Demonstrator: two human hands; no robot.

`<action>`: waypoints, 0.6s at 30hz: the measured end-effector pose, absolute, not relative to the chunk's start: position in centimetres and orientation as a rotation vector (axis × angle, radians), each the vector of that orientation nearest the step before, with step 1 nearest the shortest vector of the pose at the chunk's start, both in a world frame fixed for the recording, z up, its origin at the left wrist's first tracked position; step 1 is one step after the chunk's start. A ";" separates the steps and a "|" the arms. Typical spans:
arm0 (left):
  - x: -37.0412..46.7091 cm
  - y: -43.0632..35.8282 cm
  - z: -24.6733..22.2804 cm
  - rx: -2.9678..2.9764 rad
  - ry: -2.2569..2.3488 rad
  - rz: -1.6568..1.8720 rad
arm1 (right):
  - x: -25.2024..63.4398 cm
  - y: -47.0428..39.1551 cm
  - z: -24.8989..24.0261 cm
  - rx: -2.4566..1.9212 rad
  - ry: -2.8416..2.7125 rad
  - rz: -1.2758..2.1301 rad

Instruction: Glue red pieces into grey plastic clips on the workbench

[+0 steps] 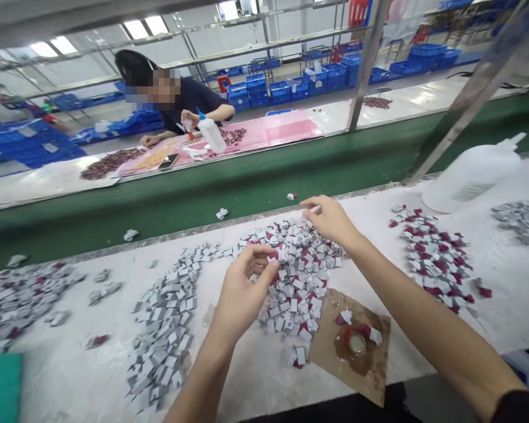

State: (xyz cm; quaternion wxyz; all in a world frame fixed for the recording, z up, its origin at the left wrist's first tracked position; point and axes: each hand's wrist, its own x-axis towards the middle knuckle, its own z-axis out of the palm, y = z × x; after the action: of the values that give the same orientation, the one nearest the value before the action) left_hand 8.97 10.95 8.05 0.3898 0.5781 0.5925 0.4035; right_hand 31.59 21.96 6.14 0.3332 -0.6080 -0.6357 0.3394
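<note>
My left hand (pixel 249 285) is closed in a pinch over the middle pile, with a small dark-red and white piece (pixel 273 257) between thumb and fingertips. At the far edge of that pile, my right hand (pixel 330 220) pinches a small white piece (pixel 316 210), mostly covered by the fingers. Beneath both hands spreads the pile of small grey-white blocks (pixel 293 288), with dark-red parts mixed in. Near my right forearm lies a stained brown card (pixel 321 352) carrying a round cap-like thing (pixel 357 343) in a wet brown patch, with a couple of red-and-white pieces beside it.
A pile of grey blocks (pixel 165 329) lies left of my left hand; red-and-white pieces (pixel 436 252) are at right. A white bottle (pixel 471 176) stands behind them. Beyond the green belt (pixel 180 208), holding a few stray pieces, a co-worker (pixel 194 97) sits. A teal bin (pixel 2 385) is front left.
</note>
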 end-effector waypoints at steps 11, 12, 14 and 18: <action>9.9 28.1 5.0 1.459 1.760 0.835 | 26.6 33.7 3.3 -1.684 -1.817 0.899; 10.3 29.7 4.6 1.445 1.766 0.810 | 27.5 33.2 3.4 -1.678 -1.790 0.907; 11.5 32.5 3.7 1.414 1.754 0.759 | 29.9 31.2 4.0 -1.658 -1.731 0.916; 14.3 35.7 2.9 1.418 1.691 0.712 | 35.3 23.7 5.2 -1.604 -1.618 0.924</action>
State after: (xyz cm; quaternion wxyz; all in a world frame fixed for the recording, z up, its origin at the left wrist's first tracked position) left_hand 14.32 35.70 2.91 0.3999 0.5606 0.6683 0.2814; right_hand 35.30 23.73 5.22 0.3349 -0.6149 -0.6200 0.3541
